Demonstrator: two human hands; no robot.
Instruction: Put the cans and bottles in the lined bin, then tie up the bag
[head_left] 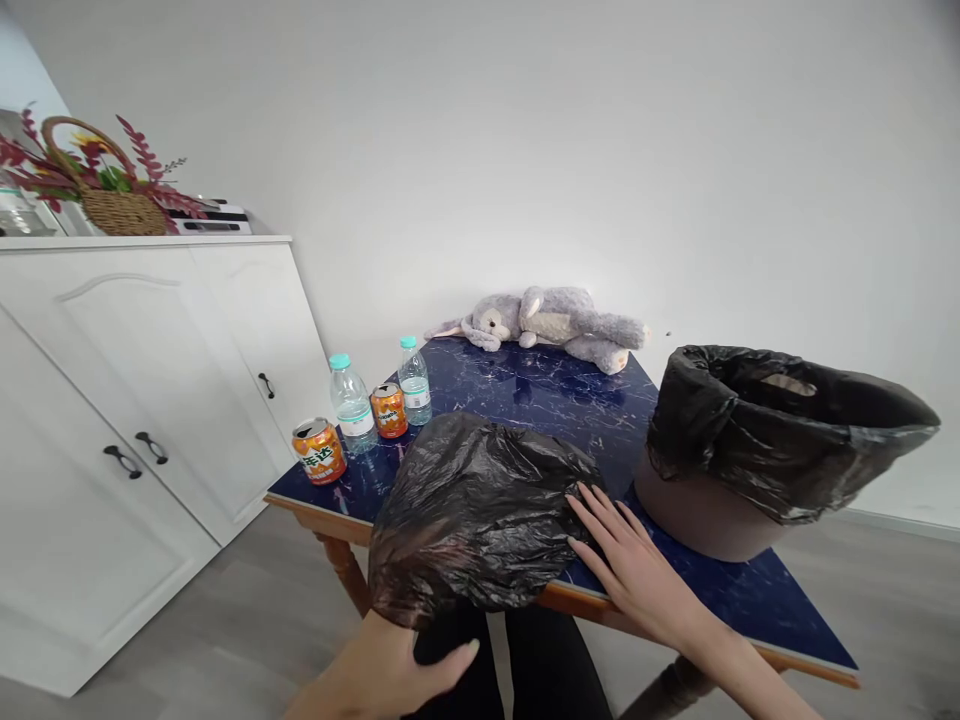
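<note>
A crumpled black plastic bag [502,510] is spread over the near edge of the blue marbled table [517,395]. My right hand [626,565] rests on its right side, fingers stretched out and flat. At the bag's near left corner is my left hand [405,655]. Its thumb sticks out, apart from the bag, while its fingers are covered by the thin plastic and show only faintly through it. To the right of the bag stands a brown bin [697,510], lined with a black bin bag [750,440] folded over its rim.
Along the table's left edge stand two orange soda cans, a near one [319,452] and a farther one [389,411], and two clear bottles [352,400] with teal caps. A grey plush toy [547,322] lies at the back. White cabinets [150,380] holding a flower basket [124,210] stand left.
</note>
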